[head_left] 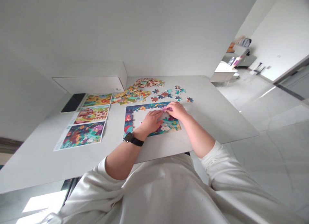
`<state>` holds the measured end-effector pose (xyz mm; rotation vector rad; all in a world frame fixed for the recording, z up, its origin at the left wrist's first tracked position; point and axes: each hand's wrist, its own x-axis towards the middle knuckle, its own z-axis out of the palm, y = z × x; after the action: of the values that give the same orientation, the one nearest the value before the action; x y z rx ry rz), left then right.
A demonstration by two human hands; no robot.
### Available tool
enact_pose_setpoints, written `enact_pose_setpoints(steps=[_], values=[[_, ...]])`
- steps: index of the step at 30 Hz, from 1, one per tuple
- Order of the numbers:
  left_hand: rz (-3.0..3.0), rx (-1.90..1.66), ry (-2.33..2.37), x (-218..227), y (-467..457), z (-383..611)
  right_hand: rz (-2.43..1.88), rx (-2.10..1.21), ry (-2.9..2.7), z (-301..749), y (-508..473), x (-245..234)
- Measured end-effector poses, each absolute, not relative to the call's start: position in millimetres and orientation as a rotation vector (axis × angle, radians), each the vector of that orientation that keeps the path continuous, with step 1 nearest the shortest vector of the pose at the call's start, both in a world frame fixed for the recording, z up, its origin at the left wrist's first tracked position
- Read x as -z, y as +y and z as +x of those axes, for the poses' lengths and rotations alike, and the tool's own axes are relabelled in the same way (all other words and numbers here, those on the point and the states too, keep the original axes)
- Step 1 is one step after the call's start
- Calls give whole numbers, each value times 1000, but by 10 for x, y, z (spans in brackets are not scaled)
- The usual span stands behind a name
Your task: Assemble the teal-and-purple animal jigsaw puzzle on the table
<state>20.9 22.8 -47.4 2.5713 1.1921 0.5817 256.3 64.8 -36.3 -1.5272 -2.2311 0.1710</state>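
"One puzzle (128, 119), partly built: where does it lie, and what is held?"

"It lies flat on the white table (217, 105) before me. My right hand (177, 110), thumb and fingers closed, pinches a purple piece (165, 109) at the puzzle's upper right. My left hand (150, 122) rests across the puzzle with fingers outstretched; whether anything lies under its palm, I cannot tell."

"How is this step best done?"

"I judge that tab and socket should be lined up first, then pressed straight down — sideways force could part the puzzle's joints. My left hand serves best as a light brace, flat and steady. The purple flower (98, 127) on the nearest printed picture (82, 136) makes a useful check — colour and outline should agree."
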Motion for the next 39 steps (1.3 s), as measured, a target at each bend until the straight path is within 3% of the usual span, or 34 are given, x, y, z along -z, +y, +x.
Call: enact_pose_setpoints(steps=[20,30,39], values=[[2540,-530,1215,505,197,241,-1651,-195,-2151,2660,665,430],[2594,-437,1274,505,162,260,-1882,-321,-2222,2498,513,155],[2380,-982,1139,273,217,148,-1778,-337,-2071,2583,542,130]])
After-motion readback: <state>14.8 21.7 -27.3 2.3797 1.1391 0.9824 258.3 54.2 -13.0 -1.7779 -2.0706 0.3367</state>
